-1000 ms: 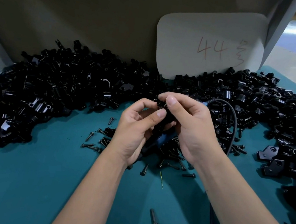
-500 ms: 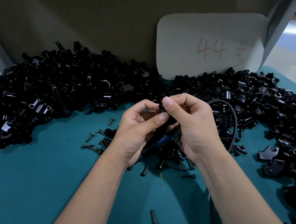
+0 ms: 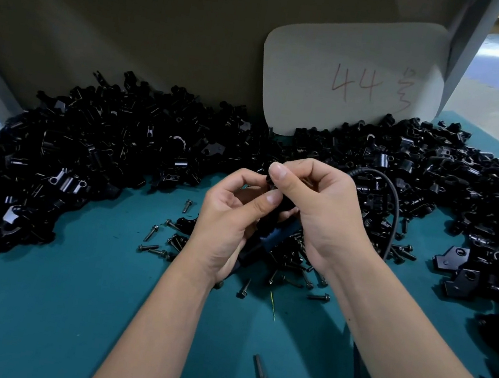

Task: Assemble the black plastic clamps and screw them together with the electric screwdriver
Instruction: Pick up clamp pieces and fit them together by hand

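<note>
We saw both hands meet above the teal table (image 3: 30, 301), just in front of the card (image 3: 349, 74) marked "44" that leaned on the back wall. The left hand (image 3: 227, 221) had its fingers curled, thumb and forefinger pinching a small black clamp (image 3: 270, 181) from the left. The right hand (image 3: 320, 206) pinched the same clamp from the right, its forefinger tip pressed on top and the other fingers curled behind. Most of the clamp was hidden by the fingertips, so we could not tell how far it was put together.

Below the hands, nearer us than the card, lay a dark tool with a blue band, apparently the screwdriver (image 3: 269, 243), slanting under the left palm; whether the palm touched it we could not tell. A black cable (image 3: 394, 217) arched from behind the right hand and ran down past the right wrist.

Loose screws (image 3: 169, 241) were scattered on the table below the card, around and under the hands, and one screw (image 3: 260, 370) lay alone, well apart and nearer us. A heap of black parts (image 3: 86, 148) stretched from the card's foot to the left, and a second pile (image 3: 481, 207) spread to its right.
</note>
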`<action>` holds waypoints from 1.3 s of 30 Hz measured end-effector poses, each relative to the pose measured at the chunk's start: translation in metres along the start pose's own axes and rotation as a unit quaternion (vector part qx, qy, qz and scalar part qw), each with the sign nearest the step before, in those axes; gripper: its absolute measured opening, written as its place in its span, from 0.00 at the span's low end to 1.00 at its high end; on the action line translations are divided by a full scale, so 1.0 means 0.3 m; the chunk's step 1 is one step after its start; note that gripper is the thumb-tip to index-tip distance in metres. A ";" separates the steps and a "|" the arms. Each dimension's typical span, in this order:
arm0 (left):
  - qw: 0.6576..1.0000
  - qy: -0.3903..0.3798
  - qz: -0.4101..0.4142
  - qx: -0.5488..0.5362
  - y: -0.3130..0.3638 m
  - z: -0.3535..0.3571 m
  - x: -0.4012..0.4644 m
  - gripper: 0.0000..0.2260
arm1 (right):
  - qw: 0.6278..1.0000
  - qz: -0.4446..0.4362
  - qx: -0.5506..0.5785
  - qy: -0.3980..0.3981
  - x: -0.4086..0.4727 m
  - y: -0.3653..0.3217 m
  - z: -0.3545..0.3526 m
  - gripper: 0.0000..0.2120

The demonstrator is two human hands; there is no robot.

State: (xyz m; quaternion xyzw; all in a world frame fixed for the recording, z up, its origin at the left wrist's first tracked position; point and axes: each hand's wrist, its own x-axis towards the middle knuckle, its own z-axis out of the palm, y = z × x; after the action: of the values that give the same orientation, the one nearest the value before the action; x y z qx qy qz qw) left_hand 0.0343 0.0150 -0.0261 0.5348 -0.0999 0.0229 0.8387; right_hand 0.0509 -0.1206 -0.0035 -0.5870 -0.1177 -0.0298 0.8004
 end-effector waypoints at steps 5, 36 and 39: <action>0.998 0.012 -0.010 -0.053 0.009 -0.005 -0.001 0.07 | 1.000 -0.011 -0.001 0.000 0.004 -0.003 -0.004 0.11; 0.979 0.205 0.003 -0.017 0.026 -0.003 0.031 0.12 | 0.907 -0.083 -0.389 0.135 -0.035 0.008 0.042 0.23; 0.970 0.237 -0.016 -0.050 0.040 -0.048 0.041 0.11 | 0.844 -0.010 -0.487 0.225 -0.029 0.018 -0.023 0.25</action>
State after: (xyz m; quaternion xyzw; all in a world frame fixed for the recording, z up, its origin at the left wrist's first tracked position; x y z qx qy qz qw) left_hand 0.0468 0.0322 -0.0190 0.4730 0.1093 0.1309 0.8644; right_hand 0.0446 -0.1264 -0.0125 -0.8771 0.0889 -0.2227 0.4161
